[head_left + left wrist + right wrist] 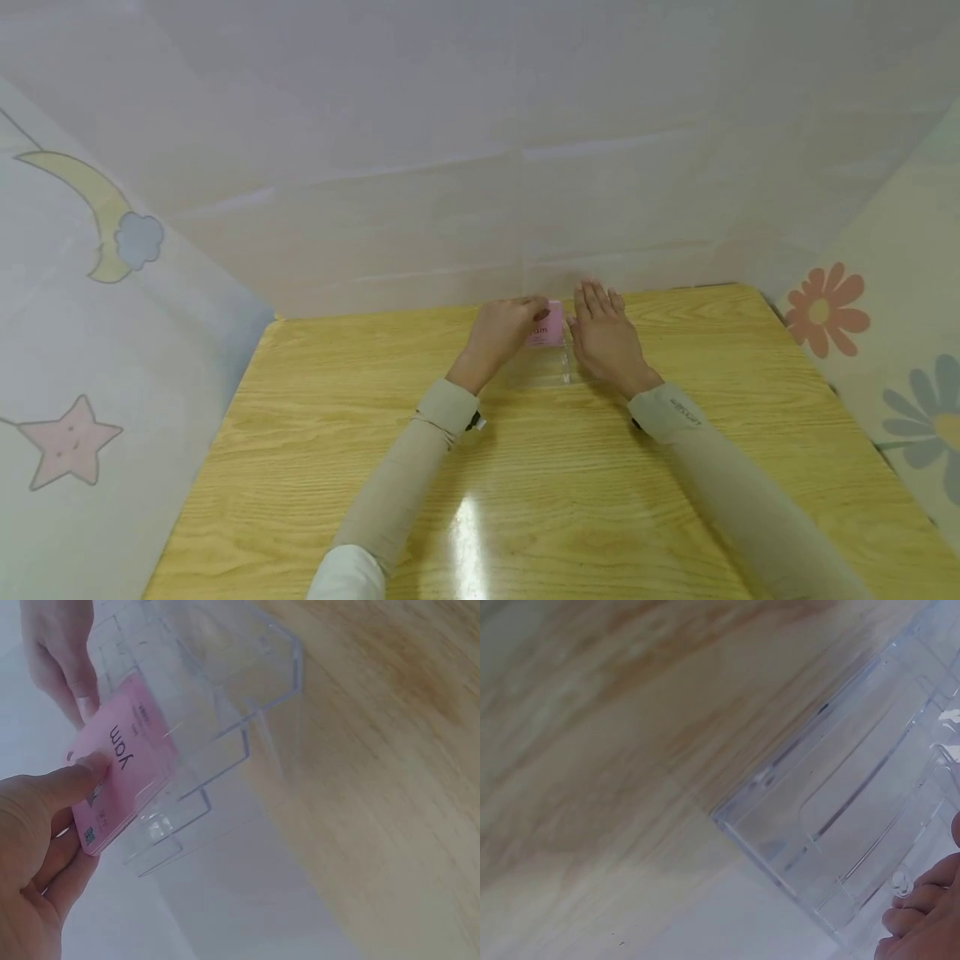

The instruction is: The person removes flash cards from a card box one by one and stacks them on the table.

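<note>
My left hand [504, 333] pinches a flat pink card [127, 769] printed "yam", thumb on its printed face and fingers behind. In the left wrist view a small QR code shows at the card's lower corner. The card stands tilted at a tier of a clear plastic stepped holder [229, 720]. Along the holder's right side lies my right hand [606, 342], fingers straight and pointing to the back wall. Its fingertips appear at the edge of the clear holder [832, 825] in the right wrist view. Part of the card's face is covered by the left hand in the head view.
The holder stands near the back edge of a wood-grain table [360, 467]. Right behind rises a pale sheet wall [450, 208]. Printed side sheets flank the table, with a moon [82, 183] on the left and a flower [825, 308] on the right.
</note>
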{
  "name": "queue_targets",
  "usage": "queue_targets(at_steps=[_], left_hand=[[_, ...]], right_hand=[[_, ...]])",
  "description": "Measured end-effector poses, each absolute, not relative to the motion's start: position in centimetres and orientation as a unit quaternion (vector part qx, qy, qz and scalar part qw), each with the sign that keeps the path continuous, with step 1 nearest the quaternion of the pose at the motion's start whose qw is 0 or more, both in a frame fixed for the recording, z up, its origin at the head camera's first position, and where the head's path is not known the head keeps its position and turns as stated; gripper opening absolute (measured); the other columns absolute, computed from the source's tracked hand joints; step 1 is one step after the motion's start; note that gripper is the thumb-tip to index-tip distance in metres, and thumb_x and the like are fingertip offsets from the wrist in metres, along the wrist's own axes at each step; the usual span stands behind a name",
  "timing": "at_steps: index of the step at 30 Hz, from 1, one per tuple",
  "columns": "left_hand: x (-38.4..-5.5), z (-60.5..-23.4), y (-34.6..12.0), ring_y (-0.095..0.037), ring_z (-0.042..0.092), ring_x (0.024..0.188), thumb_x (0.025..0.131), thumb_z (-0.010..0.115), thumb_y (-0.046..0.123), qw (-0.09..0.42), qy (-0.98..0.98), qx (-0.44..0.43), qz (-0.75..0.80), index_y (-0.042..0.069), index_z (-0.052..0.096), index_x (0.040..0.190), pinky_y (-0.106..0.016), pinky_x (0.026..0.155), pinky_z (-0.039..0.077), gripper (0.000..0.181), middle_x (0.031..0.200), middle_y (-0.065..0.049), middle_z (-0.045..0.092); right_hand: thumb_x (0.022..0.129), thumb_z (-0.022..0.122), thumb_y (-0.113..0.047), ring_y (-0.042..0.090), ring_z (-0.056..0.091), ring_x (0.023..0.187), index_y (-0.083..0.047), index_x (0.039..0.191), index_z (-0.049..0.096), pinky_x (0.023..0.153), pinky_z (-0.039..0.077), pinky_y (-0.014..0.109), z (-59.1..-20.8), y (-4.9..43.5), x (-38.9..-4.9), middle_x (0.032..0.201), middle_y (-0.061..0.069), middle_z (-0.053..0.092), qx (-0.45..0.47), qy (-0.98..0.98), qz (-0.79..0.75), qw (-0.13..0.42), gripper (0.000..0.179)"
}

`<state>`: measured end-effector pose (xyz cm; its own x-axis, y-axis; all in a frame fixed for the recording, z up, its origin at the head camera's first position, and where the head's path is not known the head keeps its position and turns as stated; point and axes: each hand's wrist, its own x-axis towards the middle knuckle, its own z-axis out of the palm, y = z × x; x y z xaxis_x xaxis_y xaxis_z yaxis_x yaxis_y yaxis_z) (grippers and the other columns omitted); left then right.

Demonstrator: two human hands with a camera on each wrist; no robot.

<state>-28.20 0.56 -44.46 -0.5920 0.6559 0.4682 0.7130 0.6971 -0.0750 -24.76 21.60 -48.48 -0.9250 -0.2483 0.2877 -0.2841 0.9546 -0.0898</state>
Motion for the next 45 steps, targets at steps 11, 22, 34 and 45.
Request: queue_targets(at_steps=[11, 22, 34, 45], left_hand=[[-28.7, -42.3, 1.2, -0.014, 0.080, 0.091, 0.098, 0.075, 0.027, 0.138, -0.914, -0.355, -0.140, 0.017, 0.083, 0.111, -0.027, 0.077, 0.065, 0.019, 0.107, 0.001, 0.083], [-29.7, -41.3, 1.5, -0.016, 0.079, 0.100, 0.096, 0.076, 0.031, 0.057, -0.927, -0.329, -0.172, 0.015, 0.082, 0.115, -0.030, 0.087, 0.065, 0.025, 0.112, 0.000, 0.082], [-30.9, -41.0, 1.6, -0.014, 0.078, 0.101, 0.096, 0.079, 0.024, 0.026, -0.928, -0.324, -0.182, 0.017, 0.083, 0.113, -0.030, 0.091, 0.063, 0.019, 0.111, 0.001, 0.083], [-31.3, -40.5, 1.6, -0.014, 0.078, 0.105, 0.098, 0.076, 0.020, 0.001, -0.924, -0.334, -0.189, 0.016, 0.083, 0.114, -0.030, 0.093, 0.063, 0.018, 0.116, -0.001, 0.082]], right_hand=[[0.114, 0.034, -0.028, 0.047, 0.028, 0.159, 0.013, 0.159, 0.031, 0.132, 0.021, 0.063, -48.8, 21.8, -24.8, 0.167, 0.032, 0.032, 0.141, -0.976, 0.064, 0.150, 0.060], [0.114, 0.035, -0.027, 0.046, 0.026, 0.160, 0.013, 0.160, 0.029, 0.132, 0.020, 0.062, -48.8, 21.9, -24.8, 0.168, 0.032, 0.029, 0.134, -0.979, 0.063, 0.138, 0.061], [0.114, 0.038, -0.026, 0.046, 0.025, 0.160, 0.013, 0.160, 0.027, 0.133, 0.017, 0.062, -48.7, 21.8, -25.0, 0.169, 0.031, 0.027, 0.130, -0.980, 0.068, 0.132, 0.061], [0.115, 0.033, -0.029, 0.047, 0.027, 0.159, 0.013, 0.160, 0.028, 0.133, 0.017, 0.063, -48.7, 21.7, -25.0, 0.168, 0.032, 0.030, 0.133, -0.980, 0.057, 0.137, 0.062]])
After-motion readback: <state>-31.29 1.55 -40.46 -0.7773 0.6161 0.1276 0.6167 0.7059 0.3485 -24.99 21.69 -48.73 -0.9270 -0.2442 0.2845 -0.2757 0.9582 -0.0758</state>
